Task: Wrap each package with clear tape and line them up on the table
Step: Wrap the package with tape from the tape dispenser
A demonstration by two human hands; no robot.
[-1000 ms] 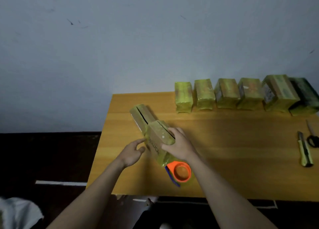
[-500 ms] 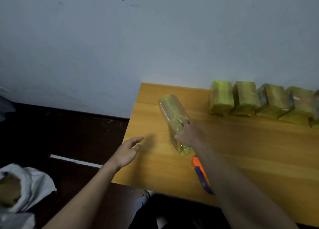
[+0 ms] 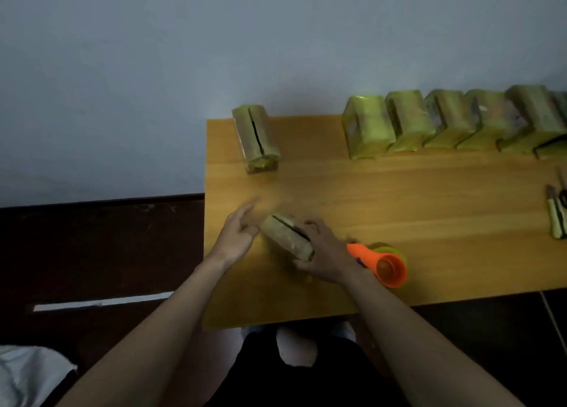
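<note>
While the right hand (image 3: 326,257) curls its fingers over the near end of a brown package (image 3: 288,237), the package lies tilted on the near left part of the wooden table (image 3: 399,197), its dark seam facing up and running diagonally. The left hand (image 3: 237,237) is just beside the package's far left end, its fingers straight and slightly spread; motion blur makes it unclear whether they touch the cardboard. Just right of the right wrist sits an orange tape dispenser (image 3: 383,267) loaded with a roll of clear tape (image 3: 388,248), resting on the table near its front edge. Farther back, near the left rear corner of the table, another package with a split top (image 3: 256,138) stands alone, glossy at its lower end. Well apart from it to the right, a row of wrapped packages (image 3: 454,121) stands side by side along the back edge, against the pale wall (image 3: 214,53), and runs out of view on the right. At the table's right edge lie a utility knife (image 3: 557,222) and, beside it, what seems to be a pair of scissors (image 3: 563,191), mostly cut off by the frame. Below the table the person's dark-clothed lap is visible, and a white bag (image 3: 27,376) sits on the dark floor at lower left.
</note>
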